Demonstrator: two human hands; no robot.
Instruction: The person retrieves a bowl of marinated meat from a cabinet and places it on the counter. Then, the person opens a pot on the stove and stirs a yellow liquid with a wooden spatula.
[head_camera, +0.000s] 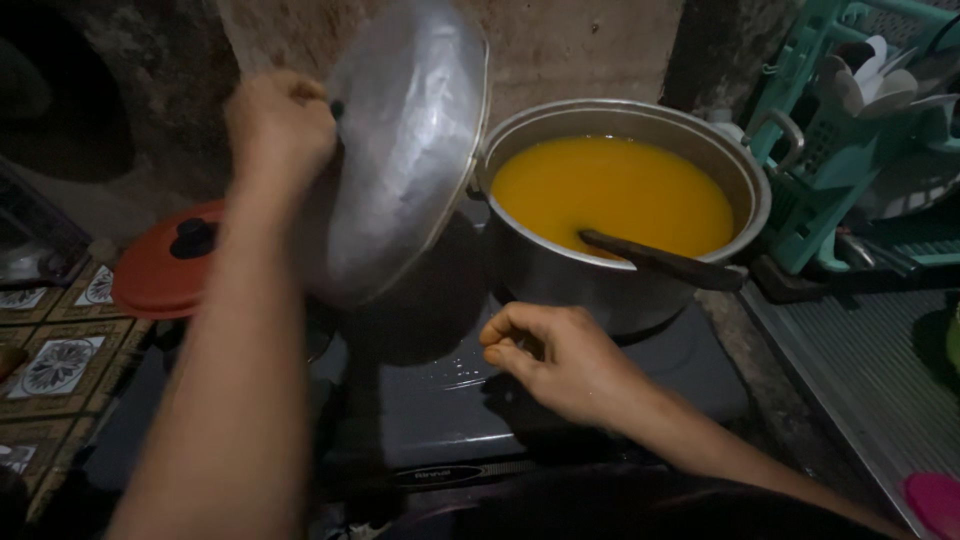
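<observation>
Two hands: left hand (280, 125) grips tilted metal lid (400, 150); right hand (560, 355) curled loosely above stove (560, 400), near pot (620, 200).

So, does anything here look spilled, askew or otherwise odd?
Nothing is spilled. The metal lid is held tilted on edge beside the open pot by the left hand, and a dark utensil handle leans over the rim, its end sunk in the orange liquid.
</observation>
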